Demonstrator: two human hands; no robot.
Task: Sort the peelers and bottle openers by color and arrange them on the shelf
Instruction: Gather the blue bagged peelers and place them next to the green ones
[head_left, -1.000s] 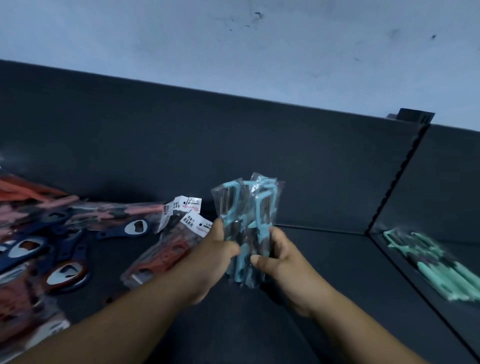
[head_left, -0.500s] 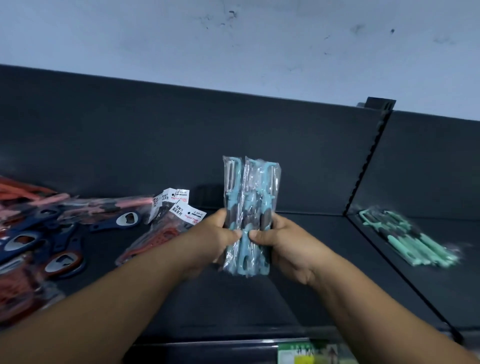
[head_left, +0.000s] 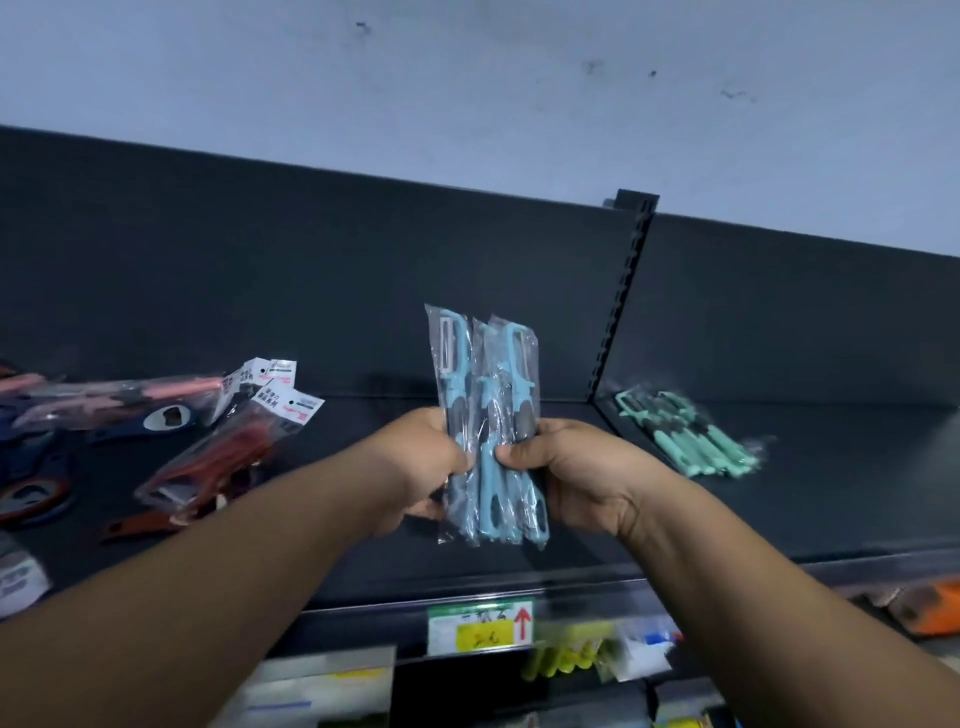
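left hand (head_left: 423, 467) and right hand (head_left: 566, 473) are gripping blue peelers (head_left: 485, 421) upright | green peelers (head_left: 685, 436) are lying on shelf (head_left: 831, 499)

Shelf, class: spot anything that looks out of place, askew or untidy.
The left heap stands out: pink, navy and red packets lie mixed, overlapping at different angles, and one red packet slants toward the front edge. The mint peelers in the right bay lie together in one colour. The blue peelers are held upright.
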